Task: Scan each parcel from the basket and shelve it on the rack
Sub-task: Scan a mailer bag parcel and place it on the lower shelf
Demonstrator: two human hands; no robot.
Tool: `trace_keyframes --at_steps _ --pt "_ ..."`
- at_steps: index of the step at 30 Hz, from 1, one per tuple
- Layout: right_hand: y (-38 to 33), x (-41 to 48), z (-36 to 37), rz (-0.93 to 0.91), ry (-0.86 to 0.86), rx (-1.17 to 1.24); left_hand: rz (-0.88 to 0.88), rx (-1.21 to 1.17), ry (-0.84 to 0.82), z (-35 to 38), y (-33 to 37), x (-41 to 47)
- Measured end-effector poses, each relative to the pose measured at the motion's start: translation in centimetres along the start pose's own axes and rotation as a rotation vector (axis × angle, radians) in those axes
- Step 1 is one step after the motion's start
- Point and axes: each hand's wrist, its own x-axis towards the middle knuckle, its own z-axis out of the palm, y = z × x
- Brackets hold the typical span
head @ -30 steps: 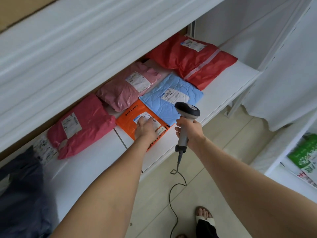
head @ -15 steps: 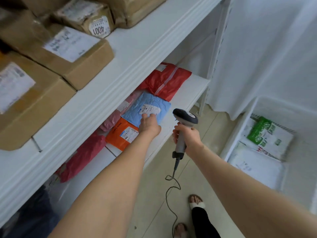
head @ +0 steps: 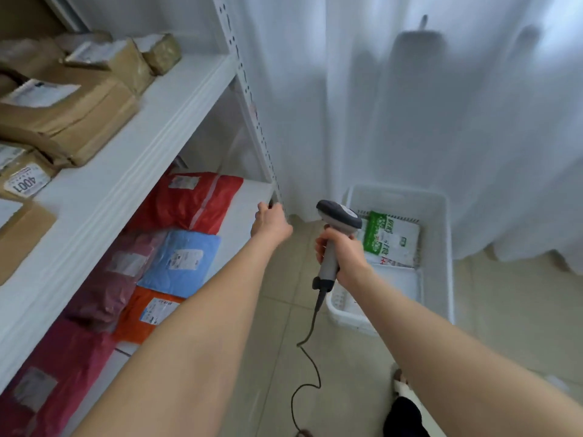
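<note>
Head view: your right hand (head: 342, 252) has its fingers wrapped round the grey corded handheld scanner (head: 338, 216), held upright above the tiled floor (head: 347, 373). Your left hand (head: 272, 220) sits at the front corner of the lower shelf of the white metal rack (head: 252, 105) (fingers hidden, so I cannot tell their state). That shelf carries a red plastic mailer (head: 195, 203), a blue padded mailer (head: 186, 260) and an orange plastic mailer (head: 148, 310). A green-and-white plastic parcel (head: 391, 238) lies in the white plastic basket (head: 438, 253) on the floor near the rack.

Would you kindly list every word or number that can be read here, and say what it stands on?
"4001": white label on a brown box on the upper shelf.
Labels on the red parcel, blue parcel and orange parcel: too blurred to read.
Green print on the green-and-white parcel in the basket: too blurred to read.
Scanner: no legible marking.
</note>
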Motion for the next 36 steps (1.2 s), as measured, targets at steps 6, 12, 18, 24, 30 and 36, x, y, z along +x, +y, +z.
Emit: trace_keyframes --at_steps 6,12,18,24,30,36 --pt "-6.5 6.2 -8.4 0.025 0.107 0.086 0.087 0.020 -0.067 4.6 11.8 3.4" --pt "-11.3 13.8 -17.6 0.050 0.201 0.140 0.102 0.033 -0.170 12.4 20.7 8.5" --pt "-10.7 23.2 -23.6 0.077 0.291 0.188 0.097 0.025 -0.248 21.9 23.9 14.1" --pt "-4.9 34.5 -27.8 0.117 0.355 0.205 0.068 -0.028 -0.318 33.2 23.2 21.3" --pt "2.3 45.7 -32.9 0.132 0.384 0.203 -0.033 -0.162 -0.350 45.0 20.9 29.3" --pt "8.8 55.2 -37.4 0.158 0.361 0.223 -0.101 -0.301 -0.357 56.5 18.9 36.9"
